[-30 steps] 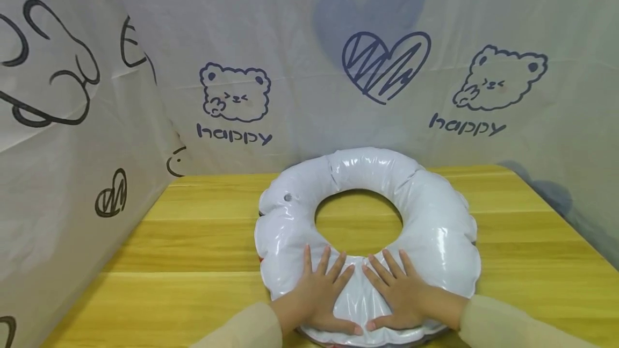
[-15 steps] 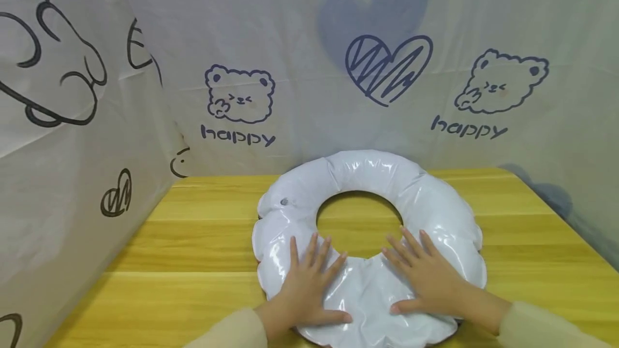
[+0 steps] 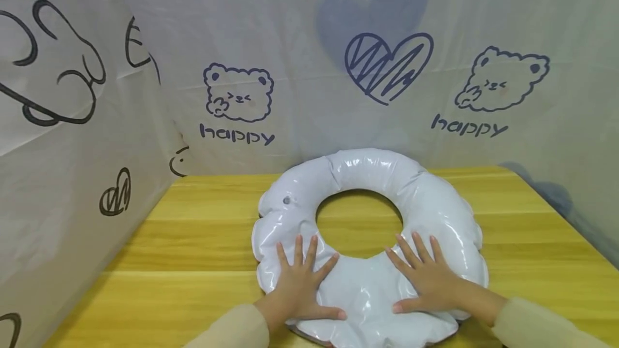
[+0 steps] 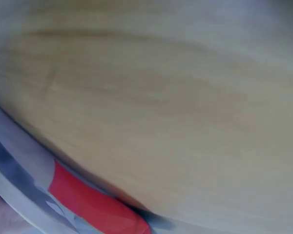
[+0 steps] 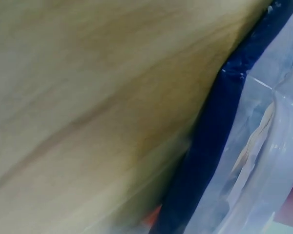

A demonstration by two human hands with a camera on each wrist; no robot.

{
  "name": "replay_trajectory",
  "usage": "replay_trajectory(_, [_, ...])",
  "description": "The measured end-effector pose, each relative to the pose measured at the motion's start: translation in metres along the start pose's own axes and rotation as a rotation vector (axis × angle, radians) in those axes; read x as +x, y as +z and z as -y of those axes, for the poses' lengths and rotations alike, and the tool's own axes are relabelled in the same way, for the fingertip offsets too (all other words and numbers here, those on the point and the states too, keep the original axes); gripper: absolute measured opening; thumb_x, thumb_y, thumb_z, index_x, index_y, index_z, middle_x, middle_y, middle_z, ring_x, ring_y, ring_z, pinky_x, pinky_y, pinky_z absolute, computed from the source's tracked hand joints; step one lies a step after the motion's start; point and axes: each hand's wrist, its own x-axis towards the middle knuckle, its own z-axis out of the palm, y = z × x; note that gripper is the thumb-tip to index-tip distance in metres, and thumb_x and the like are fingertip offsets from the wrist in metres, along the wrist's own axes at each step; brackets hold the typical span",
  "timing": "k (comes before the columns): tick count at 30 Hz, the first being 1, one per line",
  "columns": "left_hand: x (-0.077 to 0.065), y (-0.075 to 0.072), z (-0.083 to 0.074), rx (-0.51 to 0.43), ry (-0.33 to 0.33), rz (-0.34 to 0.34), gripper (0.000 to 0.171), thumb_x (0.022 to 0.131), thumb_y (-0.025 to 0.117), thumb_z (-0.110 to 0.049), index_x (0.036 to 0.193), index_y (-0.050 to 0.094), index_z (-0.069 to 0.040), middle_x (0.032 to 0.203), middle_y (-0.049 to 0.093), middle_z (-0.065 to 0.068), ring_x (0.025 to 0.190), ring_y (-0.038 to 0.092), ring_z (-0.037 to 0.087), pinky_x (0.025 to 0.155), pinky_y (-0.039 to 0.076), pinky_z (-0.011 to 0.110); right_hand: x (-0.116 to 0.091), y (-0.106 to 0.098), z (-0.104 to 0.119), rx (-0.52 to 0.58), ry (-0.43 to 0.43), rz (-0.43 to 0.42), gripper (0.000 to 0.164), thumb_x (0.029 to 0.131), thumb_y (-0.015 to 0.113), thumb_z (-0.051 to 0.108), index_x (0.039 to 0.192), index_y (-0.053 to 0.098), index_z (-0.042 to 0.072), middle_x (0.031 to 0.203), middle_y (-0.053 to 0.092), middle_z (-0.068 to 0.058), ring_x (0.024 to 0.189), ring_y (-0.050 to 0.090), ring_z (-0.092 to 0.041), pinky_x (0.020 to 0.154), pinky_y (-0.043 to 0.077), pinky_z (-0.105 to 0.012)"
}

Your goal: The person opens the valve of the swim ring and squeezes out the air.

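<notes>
A white inflatable swim ring [image 3: 372,168] lies on the wooden table, its near part softer and wrinkled. My left hand [image 3: 301,286] rests on its near left side with fingers spread. On the near right side my right hand [image 3: 430,283] lies the same way, fingers straight and splayed. A bare stretch of ring shows between the two thumbs. A small round valve [image 3: 287,200] sits at the ring's upper left. In the left wrist view the ring's side shows a red patch [image 4: 95,202]; in the right wrist view a dark blue band [image 5: 212,126] runs along it.
The yellow wood-grain table [image 3: 193,240] extends on both sides of the ring. Behind it hangs a pale cloth [image 3: 309,85] printed with bears, hearts and the word happy. The cloth also closes off the left side.
My hands, close together a second ago near the ring's front middle, have moved apart, left hand leftward and right hand rightward. The ring's near part has spread slightly wider.
</notes>
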Motion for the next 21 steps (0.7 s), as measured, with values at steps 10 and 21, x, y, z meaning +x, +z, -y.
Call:
replay_trajectory(10, [0.002,-0.006,-0.003,0.041,0.003,0.05,0.095,0.065,0.033,-0.091,0.145,0.024,-0.04,0.154,0.013,0.021,0.138,0.011,0.05,0.096,0.011,0.077,0.007,-0.006,0.004,0.022,0.032,0.157,0.103,0.075,0.055,0.069,0.146,0.021,0.003,0.15,0.004,-0.033,0.134,-0.008,-0.057,0.1,-0.02,-0.067])
replay_trajectory(21, [0.008,-0.015,-0.003,0.001,-0.019,0.137,0.091,0.068,0.033,-0.089,0.145,0.022,-0.042,0.155,0.012,0.019,0.139,0.01,0.048,0.098,0.01,0.075,0.017,0.003,-0.01,0.05,0.085,0.278,0.101,0.078,0.044,0.075,0.148,0.016,0.008,0.153,0.0,-0.029,0.135,-0.014,-0.053,0.1,-0.021,-0.065])
